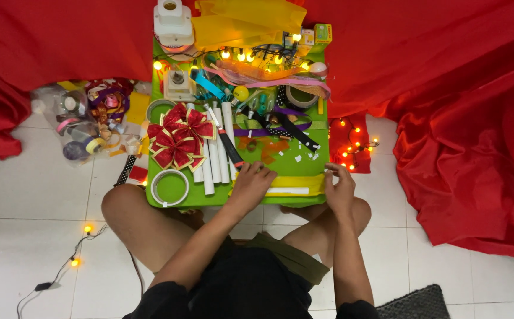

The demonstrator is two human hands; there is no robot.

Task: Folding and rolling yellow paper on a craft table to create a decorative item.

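Head view: long white-and-yellow paper strip (286, 190) lies flat along the near edge of the green tabletop (304, 165), long axis running left to right. Left hand (251, 183) rests palm down on the strip's left end, fingers spread and pressing flat. Right hand (338, 188) sits at the strip's right end on the table corner, fingers curled; whether it grips the strip cannot be determined. White rolled paper tubes (212, 162) lie just left of the left hand, beside red ribbon bows (177, 139). Black dotted ribbon (295, 131) crosses behind.
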